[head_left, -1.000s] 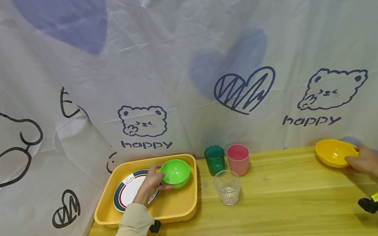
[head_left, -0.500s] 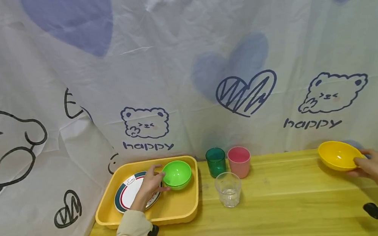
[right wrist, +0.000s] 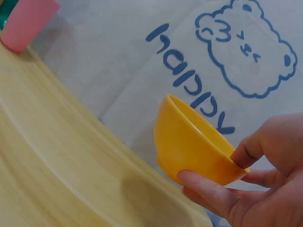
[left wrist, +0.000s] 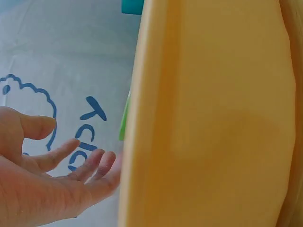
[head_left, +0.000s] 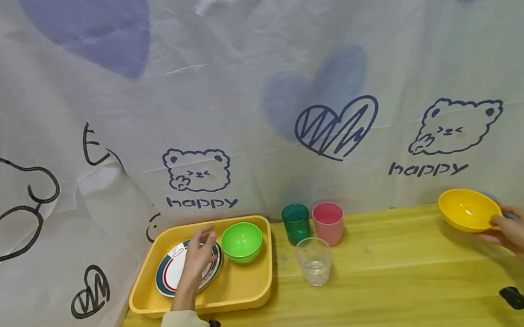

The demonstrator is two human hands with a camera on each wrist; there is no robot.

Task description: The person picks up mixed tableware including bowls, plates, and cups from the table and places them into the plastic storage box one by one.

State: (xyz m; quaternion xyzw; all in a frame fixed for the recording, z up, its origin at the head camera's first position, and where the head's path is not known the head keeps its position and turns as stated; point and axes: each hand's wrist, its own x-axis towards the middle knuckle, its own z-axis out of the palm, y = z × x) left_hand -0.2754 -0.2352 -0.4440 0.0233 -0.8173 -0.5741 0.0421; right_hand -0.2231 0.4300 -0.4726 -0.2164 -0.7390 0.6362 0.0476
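Observation:
My right hand (head_left: 519,228) grips the rim of a yellow bowl (head_left: 466,210), thumb inside and fingers underneath. In the right wrist view the yellow bowl (right wrist: 189,146) is tilted and held above the table. My left hand (head_left: 199,256) hovers over the plates (head_left: 172,267), fingers spread and holding nothing. Green bowls (head_left: 242,241), which look nested, stand just right of it inside the yellow tray (head_left: 237,295). In the left wrist view the tray's wall hides most of the green bowl (left wrist: 125,120); the left hand (left wrist: 61,175) is relaxed, with a gap between thumb and fingers.
A teal cup (head_left: 297,226), a pink cup (head_left: 329,224) and a clear glass (head_left: 315,263) stand right of the tray on the wooden table (head_left: 396,277). A printed cloth (head_left: 256,106) hangs behind the table and along its left side.
My left hand has let go of the green bowls and drawn back left over the plates. The right hand has lifted the yellow bowl from the table's back edge.

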